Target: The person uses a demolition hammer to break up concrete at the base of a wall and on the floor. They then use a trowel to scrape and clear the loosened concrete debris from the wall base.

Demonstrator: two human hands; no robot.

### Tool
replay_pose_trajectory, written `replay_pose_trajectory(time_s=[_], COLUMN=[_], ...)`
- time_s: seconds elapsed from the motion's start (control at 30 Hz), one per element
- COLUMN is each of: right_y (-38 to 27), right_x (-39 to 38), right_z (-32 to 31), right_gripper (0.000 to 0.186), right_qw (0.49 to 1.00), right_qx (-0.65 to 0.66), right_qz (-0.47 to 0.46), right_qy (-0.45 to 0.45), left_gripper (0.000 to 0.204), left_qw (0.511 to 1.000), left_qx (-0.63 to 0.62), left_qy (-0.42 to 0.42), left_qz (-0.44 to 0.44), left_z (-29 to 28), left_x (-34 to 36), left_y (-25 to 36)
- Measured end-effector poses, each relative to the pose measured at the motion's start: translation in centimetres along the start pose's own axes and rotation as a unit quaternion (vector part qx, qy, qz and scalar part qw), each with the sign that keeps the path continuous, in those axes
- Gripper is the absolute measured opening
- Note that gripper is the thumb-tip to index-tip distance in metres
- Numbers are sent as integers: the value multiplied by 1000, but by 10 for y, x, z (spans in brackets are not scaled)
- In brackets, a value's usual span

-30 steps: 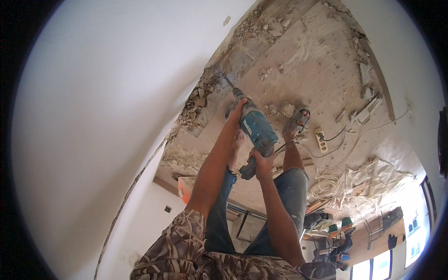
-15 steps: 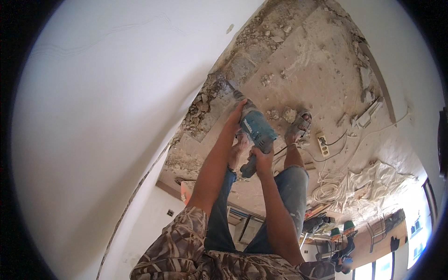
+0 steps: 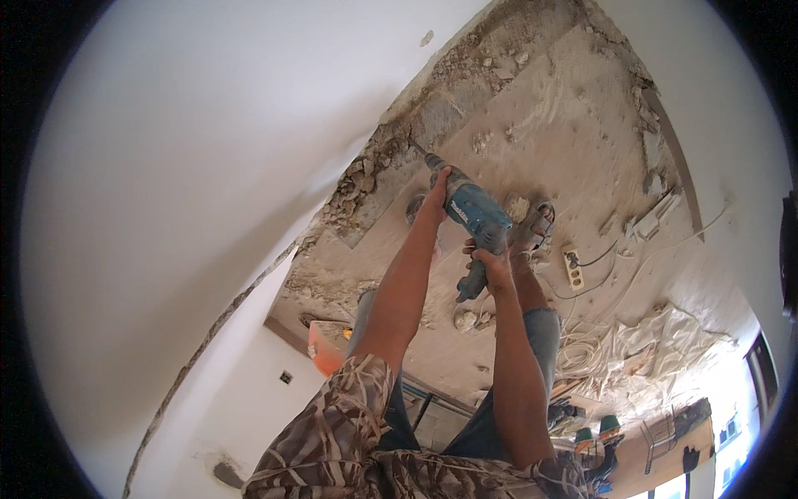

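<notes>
I hold a teal and dark grey rotary hammer drill (image 3: 477, 208) in both hands. My left hand (image 3: 438, 190) wraps round its front part, just behind the chuck. At the rear, my right hand (image 3: 494, 263) grips the handle, which points down toward me. The thin bit (image 3: 417, 145) points away and to the left, its tip at the broken strip of floor (image 3: 399, 143) along the white wall. Whether the tip touches the rubble cannot be made out. Chunks of broken concrete (image 3: 357, 185) lie along the wall's foot.
My sandalled right foot (image 3: 538, 223) stands beside a loose stone (image 3: 517, 205). Right of it lies a power strip (image 3: 573, 266) with a plugged-in cable. Coiled cable (image 3: 579, 353) and crumpled plastic sheeting (image 3: 640, 341) lie farther right. The white wall (image 3: 208, 166) bounds the left side.
The drill and both hands have shifted right in the picture, the handle end most. My left foot has moved, and the orange object at lower left shows more.
</notes>
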State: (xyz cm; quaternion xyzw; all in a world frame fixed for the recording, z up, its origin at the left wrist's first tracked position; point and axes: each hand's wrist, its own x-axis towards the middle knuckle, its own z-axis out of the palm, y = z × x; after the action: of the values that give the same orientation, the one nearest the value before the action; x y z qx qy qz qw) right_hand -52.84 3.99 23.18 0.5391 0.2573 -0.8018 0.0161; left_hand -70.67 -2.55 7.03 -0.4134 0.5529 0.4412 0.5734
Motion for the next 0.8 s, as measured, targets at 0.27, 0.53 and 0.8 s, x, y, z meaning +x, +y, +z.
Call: replay_pose_trajectory(time_s=[0.27, 0.53, 0.8], right_y=[19, 24, 4], right_x=[-54, -80, -68], right_z=[11, 34, 60], right_gripper=[69, 78, 86], right_qw=[990, 969, 943], right_qx=[-106, -198, -275], right_qz=[-36, -146, -168], right_qy=[-86, 2, 81], left_gripper=[75, 61, 60], left_qw=[979, 962, 968], left_qx=[-168, -240, -186], left_qy=[-82, -122, -160], left_qz=[77, 43, 47], left_z=[-28, -21, -11], left_x=[-128, -129, -92], left_y=[-15, -30, -10])
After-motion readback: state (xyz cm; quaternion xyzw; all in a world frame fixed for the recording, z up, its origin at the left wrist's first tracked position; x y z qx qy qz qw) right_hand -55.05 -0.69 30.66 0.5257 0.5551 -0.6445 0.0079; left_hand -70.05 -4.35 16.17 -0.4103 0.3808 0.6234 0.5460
